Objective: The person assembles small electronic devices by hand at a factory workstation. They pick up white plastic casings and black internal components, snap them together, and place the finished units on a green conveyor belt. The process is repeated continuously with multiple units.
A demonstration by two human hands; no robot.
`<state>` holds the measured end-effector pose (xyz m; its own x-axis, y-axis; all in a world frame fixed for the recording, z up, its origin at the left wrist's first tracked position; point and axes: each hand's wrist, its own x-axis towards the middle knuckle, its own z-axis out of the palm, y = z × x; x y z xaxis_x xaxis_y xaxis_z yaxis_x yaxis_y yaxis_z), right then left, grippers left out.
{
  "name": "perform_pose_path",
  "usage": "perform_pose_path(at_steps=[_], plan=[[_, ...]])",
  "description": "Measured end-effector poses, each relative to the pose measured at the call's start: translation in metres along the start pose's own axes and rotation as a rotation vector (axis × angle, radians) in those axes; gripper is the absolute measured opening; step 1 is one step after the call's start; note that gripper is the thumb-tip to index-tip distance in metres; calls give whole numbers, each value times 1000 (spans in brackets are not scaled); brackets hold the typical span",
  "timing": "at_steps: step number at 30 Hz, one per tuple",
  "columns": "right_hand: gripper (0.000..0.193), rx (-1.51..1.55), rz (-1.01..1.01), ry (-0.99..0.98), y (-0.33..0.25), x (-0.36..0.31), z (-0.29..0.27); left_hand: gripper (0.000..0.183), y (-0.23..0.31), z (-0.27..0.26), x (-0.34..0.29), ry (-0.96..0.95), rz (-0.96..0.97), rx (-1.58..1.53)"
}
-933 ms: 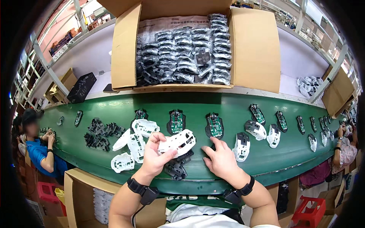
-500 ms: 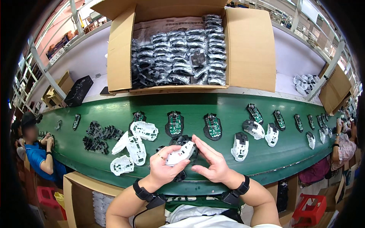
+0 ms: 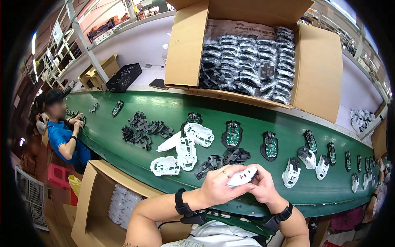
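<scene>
My left hand (image 3: 217,186) is closed around a white mouse shell (image 3: 242,177), tilted above the belt's near edge. My right hand (image 3: 265,188) grips the other end of it, with fingers curled and partly hidden. A dark area shows between the shell and the right fingers; I cannot tell what it is. Just beyond the hands, black plastic mouse parts (image 3: 236,156) lie on the green belt (image 3: 156,117). To their left, several loose white shells (image 3: 186,154) overlap. A green circuit board in a black mouse base (image 3: 233,134) sits farther back, and another base (image 3: 269,146) stands to its right.
An open carton (image 3: 317,74) of bagged black parts stands behind the belt. Small black pieces (image 3: 144,129) are piled at left; white-and-black mice (image 3: 291,173) lie at right. A co-worker in blue (image 3: 68,140) sits at far left. A carton (image 3: 92,214) is below the near edge.
The view has swung left, so the scene sits farther right. My right hand, stretched flat beside the shell before, now curls onto it. The shell has turned, and black parts beyond my hands show more.
</scene>
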<state>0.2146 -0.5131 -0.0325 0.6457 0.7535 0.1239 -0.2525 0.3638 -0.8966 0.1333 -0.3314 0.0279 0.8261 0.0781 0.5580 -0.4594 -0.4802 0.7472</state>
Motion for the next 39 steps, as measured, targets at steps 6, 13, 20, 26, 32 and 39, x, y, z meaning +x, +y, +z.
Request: perform_pose_path(at_steps=[6, 13, 20, 26, 32, 39], plan=[[53, -738, -93, 214, -9, 1, 3, 53, -24, -2, 17, -103, 139, 259], [46, -743, -498, 12, -28, 1, 1, 40, -22, -16, 12, -78, 449, 221], [35, -729, -470, -92, -26, -4, 8, 16, -17, -14, 10, -44, 334, 136], [18, -722, -222, 268, -42, 0, -7, 44, -33, -20, 26, -169, 203, 115], [25, -1584, 222, 636, -92, -22, -64, 49, -86, -62, 35, -76, -70, 822], [43, -1548, -284, 132, -44, 21, -6, 34, -110, -60, 42, -288, -243, 1068]])
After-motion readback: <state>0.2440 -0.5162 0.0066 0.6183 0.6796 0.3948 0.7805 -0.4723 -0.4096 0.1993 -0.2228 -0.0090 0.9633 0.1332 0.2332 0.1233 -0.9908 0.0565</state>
